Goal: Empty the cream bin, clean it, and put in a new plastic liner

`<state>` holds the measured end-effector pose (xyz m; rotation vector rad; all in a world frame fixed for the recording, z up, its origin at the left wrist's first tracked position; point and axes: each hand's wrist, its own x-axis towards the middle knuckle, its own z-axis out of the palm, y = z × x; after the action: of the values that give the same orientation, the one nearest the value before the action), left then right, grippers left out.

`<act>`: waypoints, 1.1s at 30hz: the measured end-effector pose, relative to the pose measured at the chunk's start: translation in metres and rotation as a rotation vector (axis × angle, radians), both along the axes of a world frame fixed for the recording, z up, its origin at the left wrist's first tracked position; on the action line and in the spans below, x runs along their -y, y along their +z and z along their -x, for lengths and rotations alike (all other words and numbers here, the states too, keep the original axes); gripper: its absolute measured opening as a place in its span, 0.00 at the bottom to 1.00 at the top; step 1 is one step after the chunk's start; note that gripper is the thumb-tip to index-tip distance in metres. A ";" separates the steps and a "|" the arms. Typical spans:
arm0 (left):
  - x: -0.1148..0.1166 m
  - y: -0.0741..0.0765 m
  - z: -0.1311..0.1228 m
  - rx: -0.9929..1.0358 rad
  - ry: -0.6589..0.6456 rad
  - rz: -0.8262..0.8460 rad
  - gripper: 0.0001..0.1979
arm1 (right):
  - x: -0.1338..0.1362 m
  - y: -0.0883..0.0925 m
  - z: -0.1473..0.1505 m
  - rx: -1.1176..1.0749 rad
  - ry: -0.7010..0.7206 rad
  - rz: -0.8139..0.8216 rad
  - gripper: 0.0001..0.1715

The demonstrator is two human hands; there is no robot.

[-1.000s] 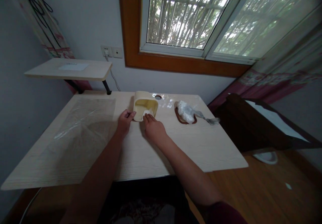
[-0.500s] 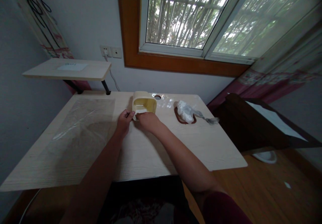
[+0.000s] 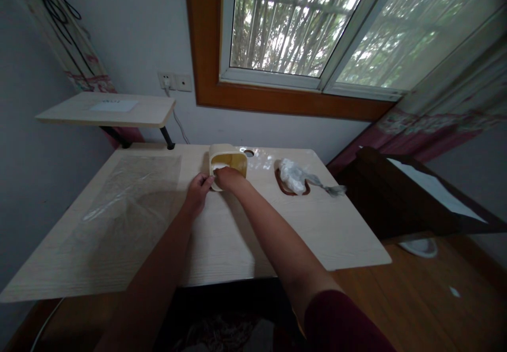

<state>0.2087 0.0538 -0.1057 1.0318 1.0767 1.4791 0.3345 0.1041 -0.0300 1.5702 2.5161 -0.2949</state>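
Item: cream plastic box (image 3: pixel 236 161), lying on its side at the centre of the frame, on the far half of a pale wooden table (image 3: pixel 317 225), open face towards the person.

Right hand (image 3: pixel 228 177): stretched forward into the opening. The fingertips are hidden inside the box, so whether they grasp anything cannot be told.

Left hand (image 3: pixel 197 192): just left of the box, fingers curled, thumb and forefinger against its near left corner. Touching, but a firm clasp cannot be confirmed.

Surroundings on the table:
- Clear plastic sheet (image 3: pixel 127 199), flat over the left half, well apart from the box.
- Round hole (image 3: pixel 249 153) in the tabletop, just behind the box to its right.
- Brown oval ring (image 3: pixel 282 186), right of the box, with a crumpled clear bag (image 3: pixel 293 175) lying on it and trailing rightward.

Beyond the table:
- Small shelf (image 3: pixel 106 109) on dark brackets, upper left.
- Wall socket (image 3: pixel 175 82) above it.
- Wood-framed window (image 3: pixel 301 25), top centre.
- Patterned curtain (image 3: pixel 435 114), right.
- Dark wooden furniture (image 3: pixel 388 199), right of the table.
- White dish (image 3: pixel 422 246) on the floor beneath it.

Nothing stands between the hands and the box. The right forearm crosses the table's near centre.
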 end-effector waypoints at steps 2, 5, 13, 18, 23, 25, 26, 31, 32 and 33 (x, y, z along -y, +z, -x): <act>0.001 0.001 -0.001 0.000 -0.010 0.001 0.18 | -0.001 0.001 0.001 0.011 -0.029 0.002 0.23; 0.002 0.001 -0.003 0.013 0.010 0.005 0.18 | -0.002 0.001 0.003 0.036 -0.077 0.011 0.23; 0.004 0.002 -0.007 -0.016 0.023 -0.008 0.18 | -0.003 -0.005 0.004 0.071 -0.135 -0.036 0.22; 0.003 0.002 -0.007 -0.002 0.046 -0.006 0.17 | -0.002 -0.006 0.008 0.084 -0.156 -0.055 0.23; -0.001 -0.002 -0.008 0.017 0.047 -0.027 0.18 | -0.005 -0.005 0.004 0.073 -0.121 -0.037 0.24; -0.003 -0.003 -0.008 0.034 0.042 -0.031 0.18 | -0.007 -0.005 0.001 0.065 -0.106 -0.034 0.25; -0.004 -0.004 -0.007 0.045 0.039 -0.030 0.18 | -0.008 -0.005 0.000 0.061 -0.100 -0.036 0.25; -0.005 -0.001 -0.006 0.115 0.021 -0.009 0.19 | -0.009 -0.005 0.000 0.036 -0.060 -0.042 0.26; -0.004 0.001 -0.006 0.131 0.020 -0.003 0.20 | -0.010 -0.006 0.000 0.030 -0.048 -0.035 0.25; -0.004 0.003 -0.006 0.144 0.021 0.002 0.20 | -0.011 -0.006 0.000 0.023 -0.035 -0.026 0.25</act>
<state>0.2149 0.0575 -0.1030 0.9003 0.9893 1.5444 0.3340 0.1148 -0.0365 1.6185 2.4874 -0.2480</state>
